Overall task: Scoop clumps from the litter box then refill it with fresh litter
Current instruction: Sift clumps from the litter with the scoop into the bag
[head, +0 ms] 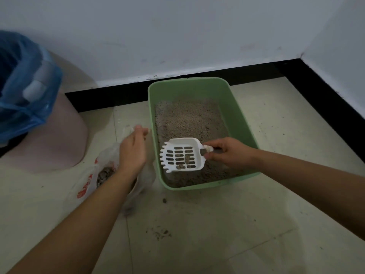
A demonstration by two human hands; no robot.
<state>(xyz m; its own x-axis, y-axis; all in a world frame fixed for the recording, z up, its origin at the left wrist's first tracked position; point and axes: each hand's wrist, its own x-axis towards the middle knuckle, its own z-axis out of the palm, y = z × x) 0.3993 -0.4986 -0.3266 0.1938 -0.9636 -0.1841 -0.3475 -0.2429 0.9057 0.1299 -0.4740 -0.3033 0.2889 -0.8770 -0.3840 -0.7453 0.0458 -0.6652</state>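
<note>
While the right hand (pixel 229 153) pinched its handle, the scoop (pixel 182 155) lay crosswise over the litter box (pixel 231 115), teeth leftward (clumps (pixel 187 158) aboard); the left hand (pixel 132 151) seemingly pinched the bag (pixel 87 182).

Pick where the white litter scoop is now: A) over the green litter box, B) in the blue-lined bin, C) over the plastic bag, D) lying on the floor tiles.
A: the right hand holds the white litter scoop above the litter in the green litter box.
</note>
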